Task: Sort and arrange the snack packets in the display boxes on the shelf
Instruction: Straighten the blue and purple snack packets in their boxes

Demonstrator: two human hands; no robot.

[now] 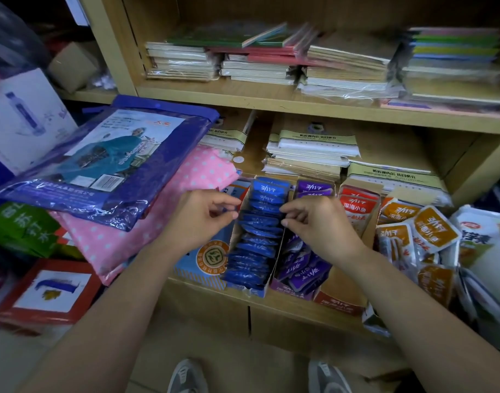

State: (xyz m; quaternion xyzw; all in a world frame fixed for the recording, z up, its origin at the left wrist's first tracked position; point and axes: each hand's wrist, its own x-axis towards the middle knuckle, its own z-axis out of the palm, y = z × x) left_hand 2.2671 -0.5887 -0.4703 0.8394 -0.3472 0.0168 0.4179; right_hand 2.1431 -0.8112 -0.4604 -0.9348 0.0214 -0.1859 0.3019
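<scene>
Blue packets (260, 222) | standing in row in blue display box (255, 292) on shelf (285, 310), row running front-to-back | directly between both hands, equally near | left hand (206, 219) pinching packet edge | right hand (319, 225) curled at row's right side, grip unclear

The wooden shelf (271, 100) is carrying wrapped notebook stacks (345, 69) side by side along its upper board, and paper packs (314, 148) are lying in piles at the back of the lower board. Toward the front, three open display boxes are standing side by side, touching: blue packets (257, 239), purple packets (299, 268), red packets (356, 205). Loose orange packets (430, 231) are piling up just right of them, and a light-blue carton (203, 262) is sitting against the left one.
</scene>
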